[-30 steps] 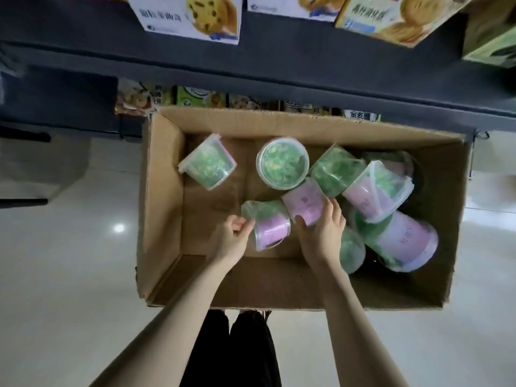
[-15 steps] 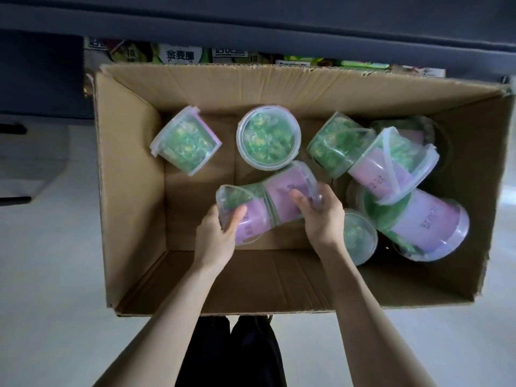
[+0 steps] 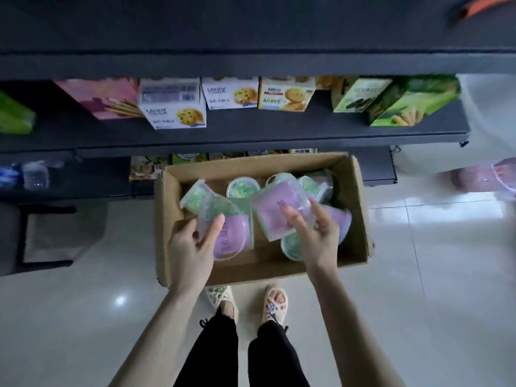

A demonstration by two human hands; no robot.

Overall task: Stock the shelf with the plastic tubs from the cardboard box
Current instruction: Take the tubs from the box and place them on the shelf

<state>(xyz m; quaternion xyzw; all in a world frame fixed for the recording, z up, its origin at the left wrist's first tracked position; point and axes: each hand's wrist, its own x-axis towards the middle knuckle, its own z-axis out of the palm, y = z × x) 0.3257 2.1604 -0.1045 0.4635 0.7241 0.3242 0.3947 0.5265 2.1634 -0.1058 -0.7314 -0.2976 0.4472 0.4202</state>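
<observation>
An open cardboard box stands on the floor below a dark shelf. My left hand grips a clear plastic tub with a purple label and green contents, raised over the box's left half. My right hand holds a second purple-labelled tub, tilted above the box's middle. Several more tubs lie inside the box, among them one with its green-filled lid facing up and one against the left wall; others are partly hidden behind my hands.
Biscuit boxes line the shelf above the cardboard box, with green boxes at the right. A lower shelf holds more packets behind the box. My feet in sandals stand on the pale tiled floor just before the box.
Both hands have closed on a tub each and lifted them up out of the box. The view has pulled back and up, so the shelf and my feet now show.
</observation>
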